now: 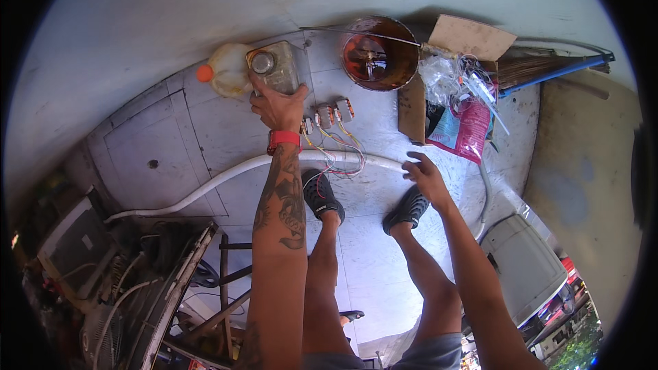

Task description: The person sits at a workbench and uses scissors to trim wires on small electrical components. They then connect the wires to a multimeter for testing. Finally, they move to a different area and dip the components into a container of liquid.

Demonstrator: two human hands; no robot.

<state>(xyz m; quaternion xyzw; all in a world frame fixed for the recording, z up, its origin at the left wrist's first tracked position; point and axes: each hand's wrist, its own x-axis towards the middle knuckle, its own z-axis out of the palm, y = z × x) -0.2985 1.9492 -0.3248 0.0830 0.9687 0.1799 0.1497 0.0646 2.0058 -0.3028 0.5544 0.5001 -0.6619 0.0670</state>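
Observation:
At the far left of centre, my left hand (279,106) is wrapped round the near side of a clear, squarish plastic jug (284,65) with a grey round cap. A yellowed plastic bottle (232,72) with an orange cap lies beside it. Just right of that hand, several small transformers (329,115) with copper windings rest on the floor, their coloured wires (336,157) trailing toward me. My right hand (426,177) is empty, its fingers bent and apart, over the end of a white hose (240,170). Whether it touches the hose I cannot tell.
A rusty metal bucket (404,72) with reddish contents stands by the wall. To its right are a cardboard box (411,109) with plastic packaging, a pink bag (471,127) and a blue-handled broom (555,75). A grey plastic case (524,267) and a cluttered metal rack (181,267) flank my legs.

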